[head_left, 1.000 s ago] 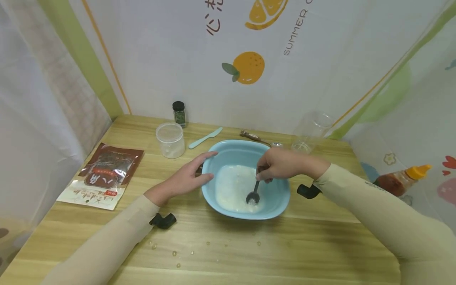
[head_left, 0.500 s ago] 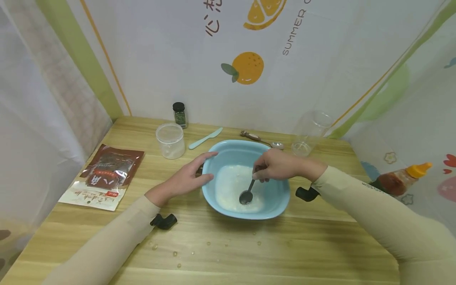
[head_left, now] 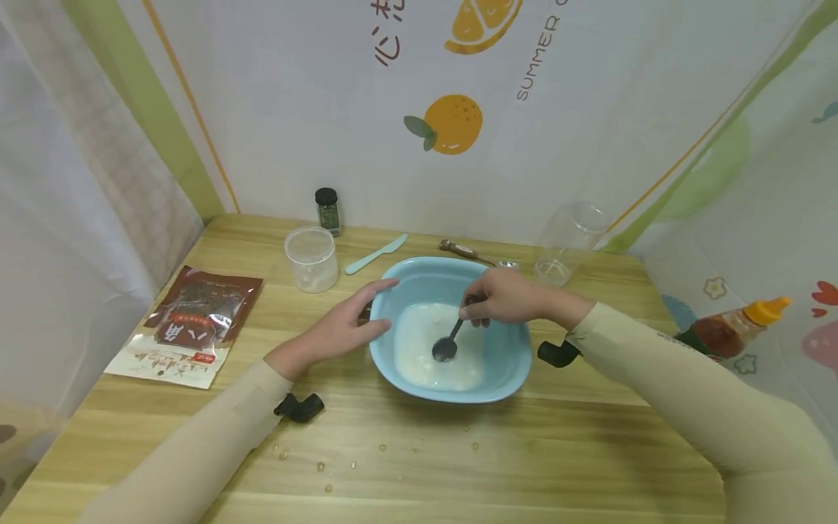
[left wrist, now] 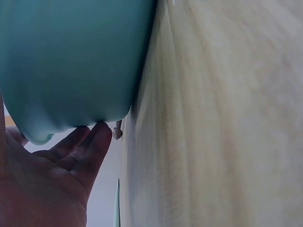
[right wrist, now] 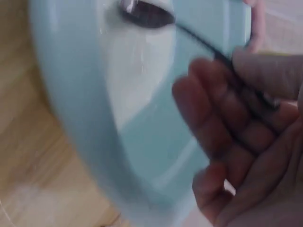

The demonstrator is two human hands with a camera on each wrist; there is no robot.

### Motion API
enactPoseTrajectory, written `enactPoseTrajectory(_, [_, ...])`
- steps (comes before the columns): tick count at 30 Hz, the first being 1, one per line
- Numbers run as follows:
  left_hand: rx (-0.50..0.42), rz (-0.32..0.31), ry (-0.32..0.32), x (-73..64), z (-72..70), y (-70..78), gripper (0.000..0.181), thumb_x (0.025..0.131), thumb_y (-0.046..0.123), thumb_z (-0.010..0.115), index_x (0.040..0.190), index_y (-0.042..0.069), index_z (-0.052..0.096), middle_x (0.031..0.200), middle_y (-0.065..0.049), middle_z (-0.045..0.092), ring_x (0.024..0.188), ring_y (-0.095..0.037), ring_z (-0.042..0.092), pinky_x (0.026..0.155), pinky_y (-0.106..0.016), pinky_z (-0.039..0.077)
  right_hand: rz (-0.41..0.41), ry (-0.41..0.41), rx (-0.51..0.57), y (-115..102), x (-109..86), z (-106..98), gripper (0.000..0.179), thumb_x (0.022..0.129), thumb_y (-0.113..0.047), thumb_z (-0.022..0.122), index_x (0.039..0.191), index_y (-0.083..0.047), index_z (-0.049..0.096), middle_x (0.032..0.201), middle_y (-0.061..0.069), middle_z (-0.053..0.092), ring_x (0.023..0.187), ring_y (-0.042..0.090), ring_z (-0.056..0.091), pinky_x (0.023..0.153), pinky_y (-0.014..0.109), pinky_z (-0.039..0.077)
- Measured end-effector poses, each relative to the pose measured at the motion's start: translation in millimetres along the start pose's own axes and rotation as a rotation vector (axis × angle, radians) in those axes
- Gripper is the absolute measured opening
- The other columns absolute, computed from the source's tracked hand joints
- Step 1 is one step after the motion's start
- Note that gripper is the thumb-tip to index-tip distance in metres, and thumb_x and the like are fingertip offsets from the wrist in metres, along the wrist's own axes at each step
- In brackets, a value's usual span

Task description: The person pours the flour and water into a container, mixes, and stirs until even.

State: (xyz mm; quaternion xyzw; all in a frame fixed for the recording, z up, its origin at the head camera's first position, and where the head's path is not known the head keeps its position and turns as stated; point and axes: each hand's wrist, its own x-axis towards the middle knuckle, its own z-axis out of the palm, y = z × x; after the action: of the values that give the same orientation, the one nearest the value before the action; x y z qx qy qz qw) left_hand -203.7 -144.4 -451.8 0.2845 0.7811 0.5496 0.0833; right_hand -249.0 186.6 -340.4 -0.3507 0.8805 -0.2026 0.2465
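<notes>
A light blue bowl (head_left: 452,269) stands on the table with a milky white layer (head_left: 419,338) over its bottom. My left hand (head_left: 340,324) holds the bowl's left side, thumb at the rim; the left wrist view shows its fingers (left wrist: 97,146) against the outer wall. Over the bowl's right part, my right hand (head_left: 507,297) pinches the handle of a small black spoon (head_left: 445,349). The spoon slants down to the left, its bowl at the white layer. In the right wrist view, thumb and fingers meet round the dark handle (right wrist: 203,42).
Behind the bowl lie a pale green knife (head_left: 376,255) and a brown-handled spoon (head_left: 461,249). A clear jar (head_left: 312,262), a black-capped spice jar (head_left: 329,215), a seasoning packet (head_left: 193,320), a clear cup (head_left: 563,251) and a sauce bottle (head_left: 727,331) stand or lie around. Droplets (head_left: 321,466) dot the front.
My right hand has moved the black spoon leftward and slightly away from me across the white layer. The left hand stays on the bowl, which has not visibly shifted.
</notes>
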Motion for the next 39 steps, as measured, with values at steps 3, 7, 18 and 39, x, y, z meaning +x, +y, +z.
enactPoseTrajectory(3, [-0.005,0.001,-0.005,0.8,0.7,-1.6,0.070,0.110,0.015,0.065,0.173,0.007,0.034,0.169,-0.026,0.043,0.139,-0.045,0.063,0.107,-0.046,0.063,0.062,0.040,-0.031,3.7,-3.2,-3.5,0.019,0.108,-0.018,0.073,0.094,-0.008,0.082,0.072,-0.003,0.071,0.065,0.017,0.061,0.062,0.032,0.046])
enactPoseTrajectory(7, [-0.011,0.007,-0.004,1.1,0.5,-1.2,0.070,0.110,0.015,0.065,0.172,0.007,0.035,0.169,-0.026,0.044,0.138,-0.046,0.063,0.105,-0.046,0.064,0.036,-0.067,-0.001,-0.6,-3.9,-1.8,0.021,0.109,-0.022,0.072,0.096,-0.009,0.082,0.074,-0.004,0.071,0.066,0.014,0.057,0.064,0.032,0.046])
enactPoseTrajectory(18, [-0.011,0.003,-0.008,2.3,1.7,-0.2,0.070,0.110,0.014,0.065,0.172,0.006,0.034,0.169,-0.027,0.043,0.139,-0.047,0.063,0.105,-0.044,0.064,0.079,0.098,-0.065,2.7,-2.0,-1.4,0.024,0.109,-0.019,0.071,0.087,-0.011,0.078,0.067,-0.003,0.064,0.059,0.013,0.050,0.059,0.030,0.043])
enactPoseTrajectory(39, [-0.020,-0.006,-0.008,0.3,1.3,1.2,0.071,0.110,0.013,0.065,0.173,0.006,0.033,0.169,-0.027,0.042,0.140,-0.047,0.061,0.106,-0.047,0.063,-0.049,-0.082,-0.025,4.4,-11.8,-0.8,0.018,0.109,-0.024,0.073,0.100,-0.012,0.082,0.079,-0.006,0.073,0.074,0.013,0.067,0.067,0.033,0.056])
